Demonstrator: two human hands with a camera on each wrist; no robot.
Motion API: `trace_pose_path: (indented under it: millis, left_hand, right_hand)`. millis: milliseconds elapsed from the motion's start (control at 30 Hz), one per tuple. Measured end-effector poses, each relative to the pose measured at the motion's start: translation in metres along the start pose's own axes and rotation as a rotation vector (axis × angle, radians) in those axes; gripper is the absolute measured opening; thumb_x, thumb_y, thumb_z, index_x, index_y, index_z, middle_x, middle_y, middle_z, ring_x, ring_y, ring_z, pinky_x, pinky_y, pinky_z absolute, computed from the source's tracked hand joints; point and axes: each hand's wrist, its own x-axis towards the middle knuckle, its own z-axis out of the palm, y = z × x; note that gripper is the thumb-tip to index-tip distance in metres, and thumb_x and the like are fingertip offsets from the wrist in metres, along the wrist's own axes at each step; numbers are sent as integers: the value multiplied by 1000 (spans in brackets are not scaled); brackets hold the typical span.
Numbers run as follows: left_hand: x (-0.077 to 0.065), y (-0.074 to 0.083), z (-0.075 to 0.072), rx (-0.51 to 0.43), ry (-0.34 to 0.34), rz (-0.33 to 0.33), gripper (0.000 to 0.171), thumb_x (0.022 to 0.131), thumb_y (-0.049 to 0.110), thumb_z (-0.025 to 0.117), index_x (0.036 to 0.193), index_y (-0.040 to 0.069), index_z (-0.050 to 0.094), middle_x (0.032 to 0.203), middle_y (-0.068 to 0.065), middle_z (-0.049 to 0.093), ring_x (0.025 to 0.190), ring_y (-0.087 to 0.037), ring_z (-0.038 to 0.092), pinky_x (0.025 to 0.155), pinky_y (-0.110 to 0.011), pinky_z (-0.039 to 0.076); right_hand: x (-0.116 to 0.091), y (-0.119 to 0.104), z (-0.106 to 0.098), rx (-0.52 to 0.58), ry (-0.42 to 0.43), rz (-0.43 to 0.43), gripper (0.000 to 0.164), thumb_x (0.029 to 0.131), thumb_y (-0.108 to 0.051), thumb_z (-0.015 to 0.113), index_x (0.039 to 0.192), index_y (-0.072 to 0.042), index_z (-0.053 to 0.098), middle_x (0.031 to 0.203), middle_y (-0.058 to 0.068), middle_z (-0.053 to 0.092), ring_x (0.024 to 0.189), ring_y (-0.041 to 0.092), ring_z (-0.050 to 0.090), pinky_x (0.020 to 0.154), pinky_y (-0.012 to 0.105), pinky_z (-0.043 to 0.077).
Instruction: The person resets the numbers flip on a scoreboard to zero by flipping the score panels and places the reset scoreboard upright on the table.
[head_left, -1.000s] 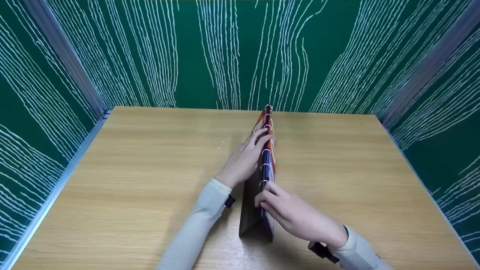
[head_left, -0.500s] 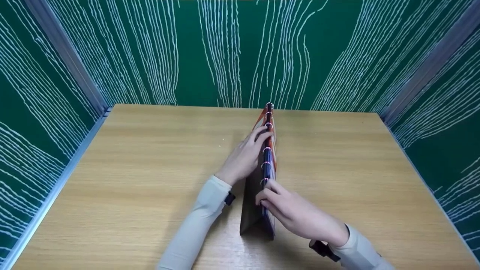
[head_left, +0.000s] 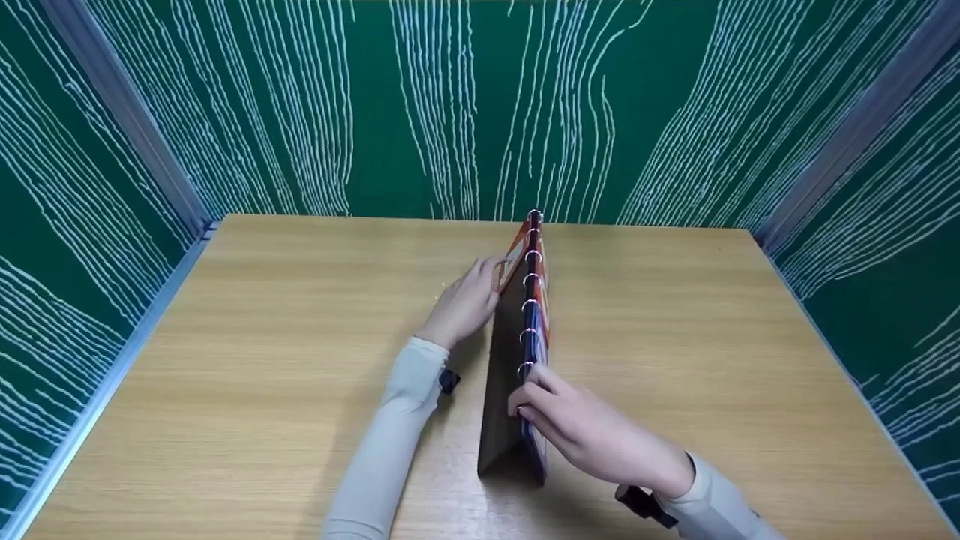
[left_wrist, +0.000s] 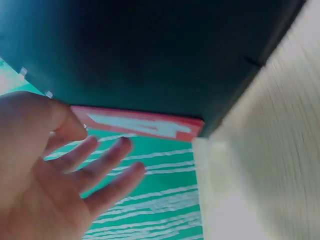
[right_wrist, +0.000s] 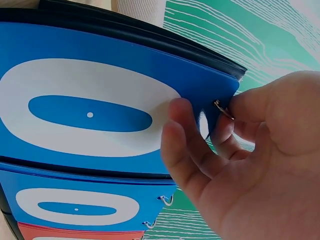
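A tabletop flip scoreboard (head_left: 501, 390) stands like a tent on the table, with metal rings (head_left: 531, 281) along its top edge. Blue number cards (right_wrist: 50, 45) showing a white 0 hang on its right side in the right wrist view. My right hand (head_left: 592, 427) pinches the near end of the top edge, by a ring (right_wrist: 222, 109). On the scoreboard's left side, my left hand (head_left: 466, 298) is at the far end, beside a red card (left_wrist: 142, 123) with a white figure. In the left wrist view its fingers are spread and straight, thumb close to the card's edge.
The wooden table (head_left: 262, 360) extends on both sides of the scoreboard. Green walls (head_left: 420, 112) with white wavy lines enclose the back and sides, with grey metal posts (head_left: 142, 120) at the corners.
My left hand has come off the ringed top edge and moved left and slightly down, to the red card on the left side. My right hand keeps its place.
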Motion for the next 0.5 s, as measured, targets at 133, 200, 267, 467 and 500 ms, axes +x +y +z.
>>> trace_pose_path:
  millis: [133,200,267,467,500]
  left_hand:
    - [10,-13,7,131,-37,-38,49,108,25,47,154,12,40,156,-10,48,141,-27,52,115,-48,45]
    - [13,-18,10,135,-73,-58,54,105,22,53,155,10,39,158,-11,47,143,-28,50,117,-48,44]
    - [15,-22,13,79,-128,-79,62,103,23,58,158,11,34,161,-10,43,145,-28,48,118,-48,42]
    - [19,-25,17,-120,-221,-76,79,98,24,67,162,16,23,166,-6,35,148,-26,42,124,-49,33]
    - [19,-25,18,-130,-223,-67,79,97,23,68,162,16,23,166,-6,34,148,-26,42,124,-48,33]
  right_hand:
    - [0,-1,0,0,-4,8,15,108,-15,46,113,-19,61,104,-6,49,87,5,54,76,19,51]
    - [-1,-1,1,1,-1,-2,16,108,-15,46,113,-19,61,104,-6,49,85,5,53,75,19,50]
    - [-1,-2,1,2,-2,-10,16,108,-15,46,113,-19,61,103,-6,48,82,4,51,74,18,49]
    - [-2,-2,0,19,-17,15,17,109,-18,44,113,-18,61,104,-6,48,79,3,50,72,17,49]
    - [-2,-2,0,20,-20,20,17,109,-18,44,113,-18,61,104,-6,48,79,3,50,72,17,49]
